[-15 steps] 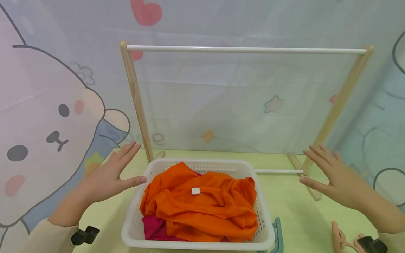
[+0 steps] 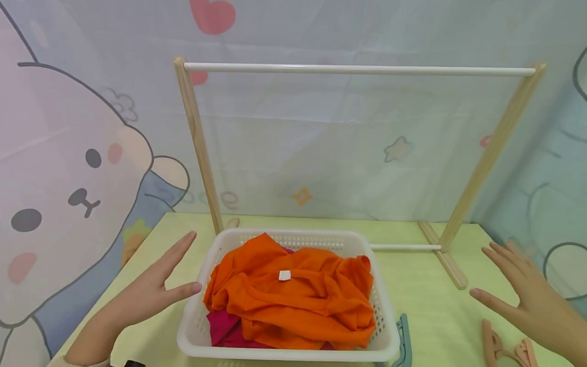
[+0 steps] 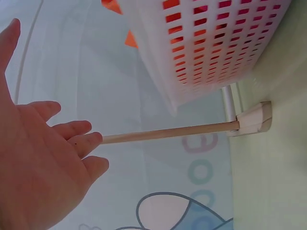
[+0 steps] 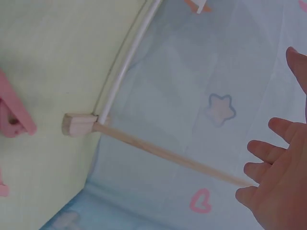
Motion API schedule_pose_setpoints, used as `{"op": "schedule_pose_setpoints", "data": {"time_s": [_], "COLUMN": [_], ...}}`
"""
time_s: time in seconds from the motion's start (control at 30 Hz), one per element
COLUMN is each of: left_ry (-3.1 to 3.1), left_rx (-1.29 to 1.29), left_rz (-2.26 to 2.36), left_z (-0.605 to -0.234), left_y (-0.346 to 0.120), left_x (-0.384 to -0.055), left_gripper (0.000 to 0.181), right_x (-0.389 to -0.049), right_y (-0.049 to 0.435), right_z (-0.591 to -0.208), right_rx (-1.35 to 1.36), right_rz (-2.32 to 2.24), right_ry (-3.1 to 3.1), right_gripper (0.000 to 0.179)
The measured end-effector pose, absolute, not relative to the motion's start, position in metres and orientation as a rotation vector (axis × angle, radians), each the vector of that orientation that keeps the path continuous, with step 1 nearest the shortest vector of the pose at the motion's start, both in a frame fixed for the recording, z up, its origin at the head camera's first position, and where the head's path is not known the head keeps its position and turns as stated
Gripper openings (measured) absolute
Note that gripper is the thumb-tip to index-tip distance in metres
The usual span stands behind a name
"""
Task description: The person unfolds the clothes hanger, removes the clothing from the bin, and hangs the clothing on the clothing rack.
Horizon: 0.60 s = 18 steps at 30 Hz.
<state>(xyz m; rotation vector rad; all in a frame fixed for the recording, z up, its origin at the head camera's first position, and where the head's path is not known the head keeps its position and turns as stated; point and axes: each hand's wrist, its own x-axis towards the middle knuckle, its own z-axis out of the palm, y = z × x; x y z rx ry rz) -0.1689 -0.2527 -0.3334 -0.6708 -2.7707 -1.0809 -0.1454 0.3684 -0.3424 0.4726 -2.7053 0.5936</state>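
Note:
A white plastic basket [image 2: 192,326] stands at the front middle of the table, filled with an orange garment [image 2: 293,306] that has a white label. Part of a magenta cloth [image 2: 224,329] shows beneath it. To the left of the basket, my left hand [image 2: 147,298] is held up with straight fingers and spread thumb, holding nothing. My right hand [image 2: 532,300] hovers on the far right, fingers extended, over a pink hanger [image 2: 490,341]. In the left wrist view, the basket's slotted side [image 3: 206,48] rises beside the left hand [image 3: 53,163]. Relaxed, parted fingers show on the right hand [image 4: 278,167].
Behind the basket stands a wooden rack [image 2: 197,132] with a white top rail [image 2: 357,69] and a low white bar [image 2: 405,247]. A blue-green hanger [image 2: 403,341] lies against the basket's right side. A printed curtain [image 2: 344,153] hangs behind the pale green table [image 2: 426,295].
Both hands have moved down and toward me, and the right one has also gone further right. The basket and its clothes stay where they were.

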Motion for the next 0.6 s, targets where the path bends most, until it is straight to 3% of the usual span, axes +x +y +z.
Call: {"op": "schedule_pose_setpoints", "data": {"time_s": [0.6], "left_ry": [-2.79], "left_rx": [-0.682], "left_rz": [-1.215], "left_z": [-0.367], "left_y": [-0.255], "left_x": [-0.163], "left_gripper": [0.089], "right_x": [-0.113], "right_y": [0.407], "right_z": [-0.413], "right_rx": [0.187], "right_rz": [0.706], "right_ry": [-2.834], "right_gripper": [0.088]}}
